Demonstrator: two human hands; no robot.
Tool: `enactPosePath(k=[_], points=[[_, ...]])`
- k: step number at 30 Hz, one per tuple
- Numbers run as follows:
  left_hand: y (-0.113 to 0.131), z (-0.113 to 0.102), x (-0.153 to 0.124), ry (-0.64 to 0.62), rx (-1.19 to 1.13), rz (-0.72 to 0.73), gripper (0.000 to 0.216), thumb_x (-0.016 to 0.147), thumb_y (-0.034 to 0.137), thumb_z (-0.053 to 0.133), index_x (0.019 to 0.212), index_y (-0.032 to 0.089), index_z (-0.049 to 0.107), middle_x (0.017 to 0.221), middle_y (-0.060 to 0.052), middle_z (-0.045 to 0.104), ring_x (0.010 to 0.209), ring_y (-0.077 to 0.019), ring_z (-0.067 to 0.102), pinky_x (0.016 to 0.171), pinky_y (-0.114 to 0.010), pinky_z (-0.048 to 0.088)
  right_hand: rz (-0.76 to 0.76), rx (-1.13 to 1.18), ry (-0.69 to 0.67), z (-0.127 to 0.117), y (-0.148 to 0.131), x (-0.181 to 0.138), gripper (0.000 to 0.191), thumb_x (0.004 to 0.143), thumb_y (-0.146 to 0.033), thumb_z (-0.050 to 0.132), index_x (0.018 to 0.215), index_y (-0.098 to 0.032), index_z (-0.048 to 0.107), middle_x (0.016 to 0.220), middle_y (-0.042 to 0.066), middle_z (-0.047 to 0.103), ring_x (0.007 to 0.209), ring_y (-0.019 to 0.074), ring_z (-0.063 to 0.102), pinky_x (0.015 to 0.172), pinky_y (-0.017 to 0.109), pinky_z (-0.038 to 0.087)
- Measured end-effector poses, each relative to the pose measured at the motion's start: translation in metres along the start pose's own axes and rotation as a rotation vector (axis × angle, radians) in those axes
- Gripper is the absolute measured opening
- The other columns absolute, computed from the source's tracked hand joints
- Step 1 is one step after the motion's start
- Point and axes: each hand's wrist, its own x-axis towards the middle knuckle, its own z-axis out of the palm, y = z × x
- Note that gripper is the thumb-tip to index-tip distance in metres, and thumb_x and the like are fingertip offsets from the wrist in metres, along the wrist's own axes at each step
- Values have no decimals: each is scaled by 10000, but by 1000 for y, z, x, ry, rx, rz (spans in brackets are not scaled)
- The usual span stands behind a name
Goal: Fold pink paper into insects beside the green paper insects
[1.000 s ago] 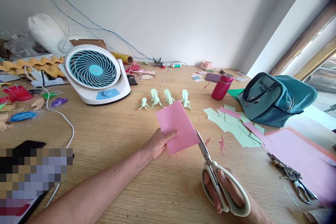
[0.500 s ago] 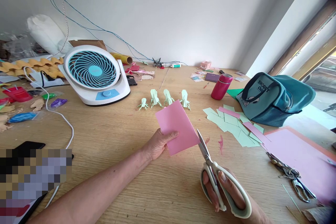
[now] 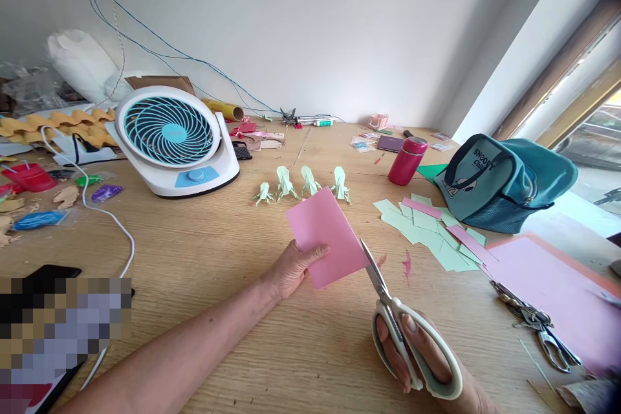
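My left hand point(image 3: 290, 268) pinches a pink sheet of paper point(image 3: 326, 236) by its lower left edge, holding it above the wooden table point(image 3: 218, 252). My right hand point(image 3: 421, 356) grips white-handled scissors point(image 3: 398, 323), fingers through the loops. The blades point up and left, and their tip touches the sheet's lower right edge. Several pale green folded paper figures point(image 3: 301, 184) stand in a row just behind the sheet.
A white and blue desk fan point(image 3: 172, 139) stands back left with a white cable point(image 3: 104, 217). Green and pink paper strips point(image 3: 431, 229), a red bottle point(image 3: 406, 159), a teal bag point(image 3: 504, 182), a large pink sheet point(image 3: 557, 291) and keys point(image 3: 538, 326) lie right. A dark phone point(image 3: 51, 272) lies left.
The view has shifted slightly. The scissors' tip has stayed at the pink sheet's lower right edge, and both hands keep their grips.
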Motion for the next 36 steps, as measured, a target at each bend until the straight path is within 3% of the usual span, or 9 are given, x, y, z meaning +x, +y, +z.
enactPosePath(k=[13,19,28,36], points=[[2,2,-1,-26,-6,2,353,648,302,862,926,148,707,1169,-114,696,1099,-270,627,913,-378,486,-36,-45,-25,6,-10,4,431,980,-547,388,893,-154,544,458,-39,503,370,81,370,402,212,295],[-3,5,-4,-45,4,-39,466,650,307,862,1065,166,705,1063,-94,734,1022,-243,654,904,-356,478,-53,-28,-35,7,-13,5,440,980,-552,377,899,-155,548,465,-30,519,376,82,359,408,215,289],[-7,6,-5,-49,-7,-34,493,645,326,864,1085,168,705,1102,-109,725,1014,-255,655,879,-355,482,30,-49,16,11,-17,0,465,966,-596,357,908,-171,536,536,-16,535,445,102,387,478,240,321],[-14,0,-2,-32,-30,-27,360,676,303,855,983,166,727,961,-69,747,881,-171,664,806,-275,492,57,-46,26,10,-15,-1,507,953,-631,337,932,-162,529,564,-4,539,474,107,380,510,253,325]])
